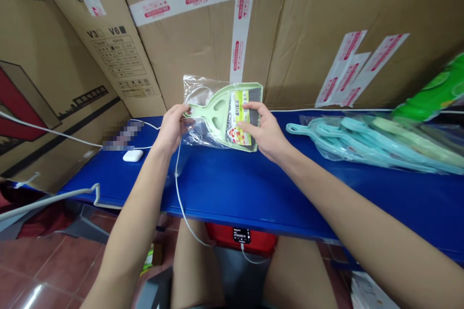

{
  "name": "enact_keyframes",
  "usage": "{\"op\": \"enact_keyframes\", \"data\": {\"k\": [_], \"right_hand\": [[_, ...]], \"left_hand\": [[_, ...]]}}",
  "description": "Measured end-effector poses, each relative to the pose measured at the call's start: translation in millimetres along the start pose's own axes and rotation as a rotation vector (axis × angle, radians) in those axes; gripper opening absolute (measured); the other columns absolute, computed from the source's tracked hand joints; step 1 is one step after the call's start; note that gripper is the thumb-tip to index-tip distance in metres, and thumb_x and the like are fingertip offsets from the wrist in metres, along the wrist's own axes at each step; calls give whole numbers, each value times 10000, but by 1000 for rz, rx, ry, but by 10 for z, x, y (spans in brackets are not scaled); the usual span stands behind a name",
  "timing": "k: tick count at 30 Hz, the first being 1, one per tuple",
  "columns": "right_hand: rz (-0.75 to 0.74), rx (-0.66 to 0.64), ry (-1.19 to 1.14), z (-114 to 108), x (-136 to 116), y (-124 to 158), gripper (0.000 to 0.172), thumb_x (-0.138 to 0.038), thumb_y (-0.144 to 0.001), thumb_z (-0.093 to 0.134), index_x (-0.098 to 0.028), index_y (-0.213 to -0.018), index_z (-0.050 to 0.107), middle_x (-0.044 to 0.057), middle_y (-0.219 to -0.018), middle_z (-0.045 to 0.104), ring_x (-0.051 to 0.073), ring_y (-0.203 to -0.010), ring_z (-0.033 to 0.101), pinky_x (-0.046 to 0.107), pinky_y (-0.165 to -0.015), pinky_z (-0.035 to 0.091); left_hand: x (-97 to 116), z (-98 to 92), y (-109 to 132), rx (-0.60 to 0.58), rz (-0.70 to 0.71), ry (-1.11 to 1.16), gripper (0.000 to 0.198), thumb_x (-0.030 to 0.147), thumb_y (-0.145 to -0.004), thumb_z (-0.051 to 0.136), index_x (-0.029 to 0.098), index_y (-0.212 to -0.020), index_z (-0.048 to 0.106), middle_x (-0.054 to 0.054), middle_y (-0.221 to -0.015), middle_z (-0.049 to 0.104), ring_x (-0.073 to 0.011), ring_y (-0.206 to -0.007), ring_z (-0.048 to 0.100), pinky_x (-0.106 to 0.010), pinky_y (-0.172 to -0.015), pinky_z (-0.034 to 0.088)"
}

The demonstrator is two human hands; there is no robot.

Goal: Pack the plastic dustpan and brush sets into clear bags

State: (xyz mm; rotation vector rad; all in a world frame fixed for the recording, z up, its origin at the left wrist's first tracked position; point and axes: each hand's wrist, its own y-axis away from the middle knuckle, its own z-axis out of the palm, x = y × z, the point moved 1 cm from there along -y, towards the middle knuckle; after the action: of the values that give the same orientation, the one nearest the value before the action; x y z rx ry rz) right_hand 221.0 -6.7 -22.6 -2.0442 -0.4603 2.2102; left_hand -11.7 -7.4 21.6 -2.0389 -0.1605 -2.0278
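Observation:
A pale green dustpan [207,113] with a grey-bristled brush is held up over the blue table, partly inside a clear plastic bag [195,86]. A yellow and white printed label card [239,106] lies across its pan. My left hand [173,125] pinches the handle end on the left. My right hand [264,130] grips the right side, thumb and finger on the label card and the pan's wide edge. The fingers behind the dustpan are partly hidden. To the right, several turquoise and green bagged dustpans [348,130] lie overlapping on the table.
The blue table [224,188] backs onto large cardboard boxes [203,53]. A white earbud case [133,155] sits on the left, near white cables. A green package [435,89] leans at the right. Below, a phone [241,234] with a cable rests on something red.

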Motion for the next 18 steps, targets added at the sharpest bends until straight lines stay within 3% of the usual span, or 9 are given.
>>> {"op": "enact_keyframes", "data": {"k": [4,9,13,18], "right_hand": [[-1,11,-44,-29,59,-41,567,-338,-718,798,-260,-1228,563,50,-1297,702,225,-1125,706,431,-960,679],[-5,33,-16,-18,24,-35,550,-310,-715,783,-254,-1220,571,52,-1310,693,226,-1135,701,437,-976,675],[75,102,-14,16,-69,2,561,-261,-690,770,-238,-1222,593,57,-1297,697,217,-1084,714,417,-940,664],[193,163,39,-1,-157,7,545,-243,-707,780,-212,-1236,650,58,-1187,713,175,-968,715,359,-889,642]], "left_hand": [[30,50,63,-10,-53,160,205,362,-853,698,192,-855,582,5,-698,601,-122,-659,694,-181,-594,546],[70,125,113,-25,-127,175,150,317,-935,583,193,-857,553,-51,-745,710,-177,-714,769,-209,-597,549],[21,131,84,-78,-203,207,168,340,-957,548,205,-860,529,-39,-712,695,-172,-642,731,-236,-625,565],[-31,157,82,-166,-307,257,248,327,-970,493,173,-1084,651,-49,-705,713,-177,-606,706,-246,-580,559]]}}
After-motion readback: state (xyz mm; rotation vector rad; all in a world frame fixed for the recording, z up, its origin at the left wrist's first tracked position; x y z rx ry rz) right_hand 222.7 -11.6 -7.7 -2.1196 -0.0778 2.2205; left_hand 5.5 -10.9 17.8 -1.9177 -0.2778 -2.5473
